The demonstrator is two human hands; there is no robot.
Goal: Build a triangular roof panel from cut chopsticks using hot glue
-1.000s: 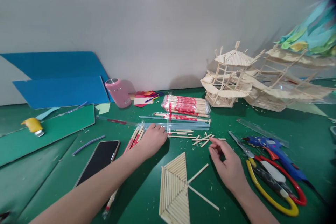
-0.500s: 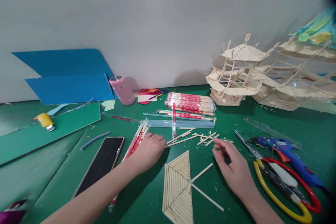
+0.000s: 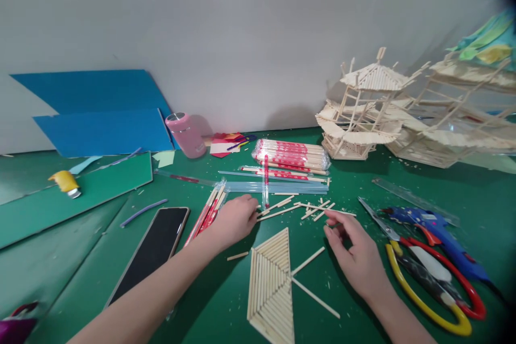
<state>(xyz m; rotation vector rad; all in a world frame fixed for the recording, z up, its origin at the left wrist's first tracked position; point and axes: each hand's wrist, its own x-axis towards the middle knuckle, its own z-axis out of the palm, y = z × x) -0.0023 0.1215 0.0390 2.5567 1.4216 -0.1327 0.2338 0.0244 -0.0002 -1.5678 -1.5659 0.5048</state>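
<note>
My left hand [image 3: 237, 219] reaches to the near end of some loose wooden sticks [image 3: 278, 213]. Its fingers are bent together and pointed down, and whatever they pinch is hidden. My right hand [image 3: 355, 255] hovers low with fingers curled and the thumb apart from the index finger, whose tip overlaps a long thin stick [image 3: 314, 206]. Between the hands lies a fan-shaped panel of glued sticks [image 3: 271, 285]; two bare sticks [image 3: 316, 298] spread rightward from its point. A short cut stick [image 3: 237, 256] rests left of the panel.
Scissors [image 3: 437, 285] and a blue glue gun [image 3: 427, 223] lie right. Wrapped chopsticks [image 3: 292, 155] and glue sticks [image 3: 278, 188] sit behind. A phone [image 3: 151, 252] is left, a pink tumbler [image 3: 187, 137] farther back. Stick-built pavilion models [image 3: 363, 118] stand back right.
My left hand has shifted slightly up and right toward the loose sticks. A short stick now shows below it. My right hand has barely moved; the whole view has shifted a little.
</note>
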